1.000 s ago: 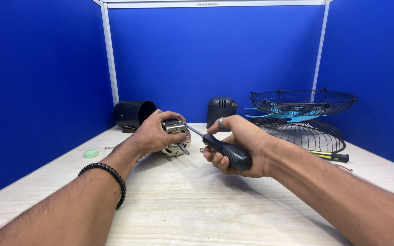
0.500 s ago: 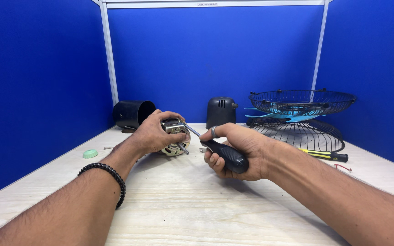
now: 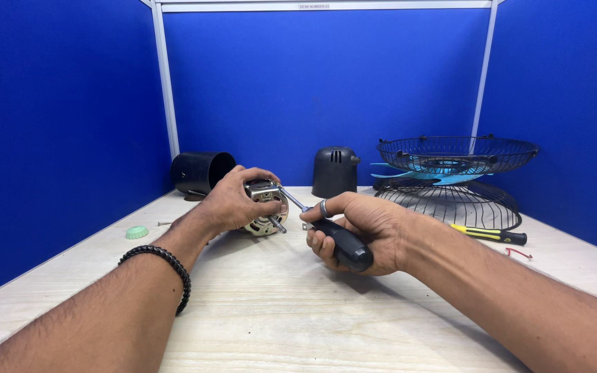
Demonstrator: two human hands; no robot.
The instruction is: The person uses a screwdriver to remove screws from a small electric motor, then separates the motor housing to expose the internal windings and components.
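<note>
- Two hands on the bench.
- Left hand wrapped around small motor, steadying it.
- Right hand fisted on black-handled screwdriver, tip at motor.

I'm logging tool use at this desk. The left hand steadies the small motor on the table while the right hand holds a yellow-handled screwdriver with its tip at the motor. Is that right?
Not quite: the screwdriver in the right hand has a black handle, as the head view shows. The yellow-handled screwdriver lies unused on the table by the wire fan guards. The rest holds: the left hand steadies the small motor, and the tip meets it.
</note>
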